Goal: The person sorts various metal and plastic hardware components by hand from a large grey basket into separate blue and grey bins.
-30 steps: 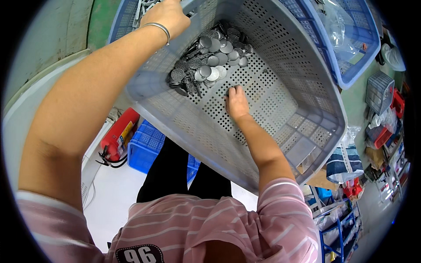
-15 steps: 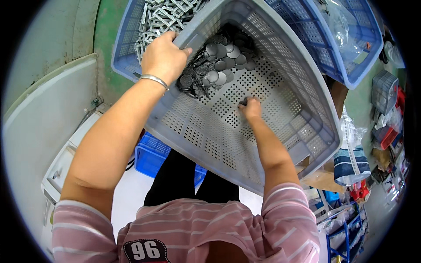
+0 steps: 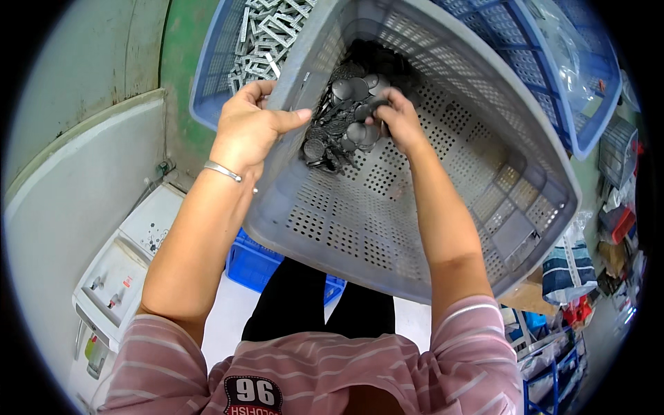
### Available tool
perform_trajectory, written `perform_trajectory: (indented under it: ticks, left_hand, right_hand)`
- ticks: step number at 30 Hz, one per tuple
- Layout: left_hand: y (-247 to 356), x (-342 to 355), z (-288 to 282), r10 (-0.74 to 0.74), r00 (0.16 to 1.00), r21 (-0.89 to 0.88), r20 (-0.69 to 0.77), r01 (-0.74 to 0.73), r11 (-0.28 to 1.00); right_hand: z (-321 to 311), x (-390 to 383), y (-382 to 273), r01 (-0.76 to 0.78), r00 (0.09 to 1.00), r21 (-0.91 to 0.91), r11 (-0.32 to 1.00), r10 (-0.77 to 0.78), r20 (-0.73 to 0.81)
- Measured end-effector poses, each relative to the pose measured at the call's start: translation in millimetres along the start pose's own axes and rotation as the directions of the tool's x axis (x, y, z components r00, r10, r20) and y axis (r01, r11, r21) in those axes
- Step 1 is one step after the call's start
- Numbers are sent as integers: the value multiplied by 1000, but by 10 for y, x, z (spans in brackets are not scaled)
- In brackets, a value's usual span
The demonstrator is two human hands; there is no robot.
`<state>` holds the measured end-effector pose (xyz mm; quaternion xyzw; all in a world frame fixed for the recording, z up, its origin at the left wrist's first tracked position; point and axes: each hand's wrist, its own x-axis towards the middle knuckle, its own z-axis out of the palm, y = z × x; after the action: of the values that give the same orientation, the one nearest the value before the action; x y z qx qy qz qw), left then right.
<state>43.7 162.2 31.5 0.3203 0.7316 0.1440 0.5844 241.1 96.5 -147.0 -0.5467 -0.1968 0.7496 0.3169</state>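
Note:
A large grey perforated plastic basket [image 3: 401, 235] stands tilted in front of me. Dark grey metal discs [image 3: 356, 131] are heaped in its far left corner, some round and smooth, others with a rough, patterned look. My left hand [image 3: 252, 128] grips the basket's left rim, thumb laid over the edge and fingers on the outer side. Inside, my right hand [image 3: 400, 121] is at the heap's right side, its fingers closed on a dark disc [image 3: 377, 105]. Whether more than one disc is in those fingers is hidden.
Behind the left rim sits a blue basket [image 3: 204, 90] with many silver rectangular metal frames [image 3: 273, 34]. Another blue basket [image 3: 584, 142] at the far right holds clear plastic bags. A bright blue crate [image 3: 252, 263] is below, near my legs. A white cabinet [image 3: 111, 277] stands at left.
My right hand has moved from the basket's bare middle up and left to the heap. My left hand stays at the rim, its thumb now further over. The whole view has shifted slightly.

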Motion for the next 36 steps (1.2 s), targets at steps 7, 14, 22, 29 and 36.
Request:
perform_trajectory:
  ticks: [7,14,22,29,36]
  left_hand:
    - [-233,-36,18,294,953,109,-78,-285,952]
    - [-233,-320,42,842,497,552,-210,-650,521]
    - [-839,-554,559,-129,956,-549,264,259,795]
    - [-894,-512,595,-59,688,-645,723,703,300]
    - [-1098,-698,389,-148,730,-632,667,660,407]
  right_hand:
    - [481,607,133,81,939,-651,755,-277,-203]
    - [548,303,82,24,894,-712,702,-334,-299]
    - [160,-586,-7,86,972,418,904,15,-233]
    - [733,-1574,-465,765,582,-548,338,-727,365]
    - [374,-904,-210,281,891,-112,953,-302,-339]
